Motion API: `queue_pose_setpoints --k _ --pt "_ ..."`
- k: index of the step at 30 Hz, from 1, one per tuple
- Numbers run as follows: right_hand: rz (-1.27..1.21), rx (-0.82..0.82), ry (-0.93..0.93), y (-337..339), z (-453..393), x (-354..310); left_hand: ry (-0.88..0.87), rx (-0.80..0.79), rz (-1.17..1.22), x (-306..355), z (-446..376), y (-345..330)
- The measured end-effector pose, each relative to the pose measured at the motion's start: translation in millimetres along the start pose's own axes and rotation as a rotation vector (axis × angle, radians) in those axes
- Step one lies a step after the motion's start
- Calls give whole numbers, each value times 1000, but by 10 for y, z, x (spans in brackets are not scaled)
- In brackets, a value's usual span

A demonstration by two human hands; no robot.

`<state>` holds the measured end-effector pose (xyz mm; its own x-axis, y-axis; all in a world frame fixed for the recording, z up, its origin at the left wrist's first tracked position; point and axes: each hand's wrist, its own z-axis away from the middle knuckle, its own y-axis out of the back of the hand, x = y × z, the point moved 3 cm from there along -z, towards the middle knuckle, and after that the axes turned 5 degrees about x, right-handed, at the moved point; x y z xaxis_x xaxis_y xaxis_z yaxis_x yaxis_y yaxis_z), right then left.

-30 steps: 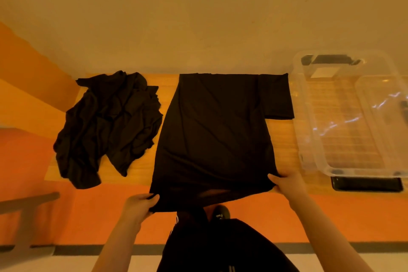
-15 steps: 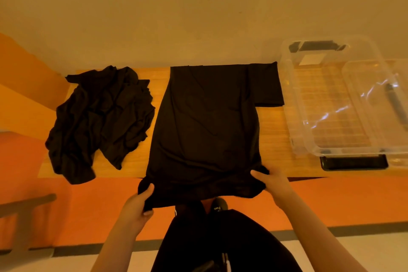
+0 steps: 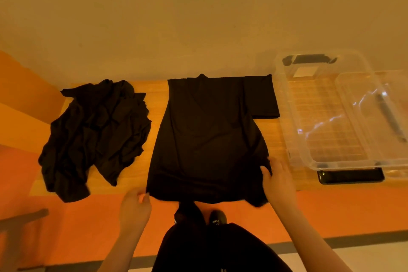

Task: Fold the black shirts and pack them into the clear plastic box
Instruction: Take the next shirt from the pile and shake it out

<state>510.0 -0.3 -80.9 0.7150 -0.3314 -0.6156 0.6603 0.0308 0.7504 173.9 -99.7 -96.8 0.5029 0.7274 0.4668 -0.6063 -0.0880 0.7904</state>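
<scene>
- Right at the table's [image 3: 154,95] near edge, the left hand [image 3: 135,205] pinches the shirt's [image 3: 209,134] left hem corner.
- Right hand [image 3: 278,181] grips the right hem corner, cloth bunched in its fingers.
- Shirt lies flat mid-table, hem over the near edge, one sleeve spread right.
- Crumpled pile [image 3: 95,134] sits on the table's left.
- Clear box [image 3: 326,117] stands on its right, open.
</scene>
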Motion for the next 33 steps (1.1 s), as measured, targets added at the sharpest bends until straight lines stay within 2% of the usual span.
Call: queue_pose_setpoints --k 2,4,8,12,14,17,20,24,29,33 --pt "17 -26 81 -93 -289 -287 -237 91 -9 458 -213 21" --pt "97 -46 150 -221 -685 -516 -327 116 19 899 -598 -50" --pt "243 -129 364 -417 -1329 -949 -225 -17 110 1565 -1355 -265" --pt "343 -39 450 -492 -1988 -1406 -160 60 -140 1900 -1986 -346" --pt "437 -30 452 -539 -2290 -1546 -158 85 -229 1970 -2212 -370" --pt "534 -50 383 -644 -2716 -1623 -276 175 -340 2073 -2546 -391" --pt "640 -108 275 -749 -3049 -1611 -212 126 -216 2155 -2771 -385" --pt "498 -166 130 -877 -3281 -1626 -254 136 -168 2246 -2903 -402" --pt "362 22 265 -995 -3373 -1830 -204 226 196 2159 -3109 -244" --pt "311 28 307 -1198 -3522 -2033 -256 296 82 2196 -3327 -100"
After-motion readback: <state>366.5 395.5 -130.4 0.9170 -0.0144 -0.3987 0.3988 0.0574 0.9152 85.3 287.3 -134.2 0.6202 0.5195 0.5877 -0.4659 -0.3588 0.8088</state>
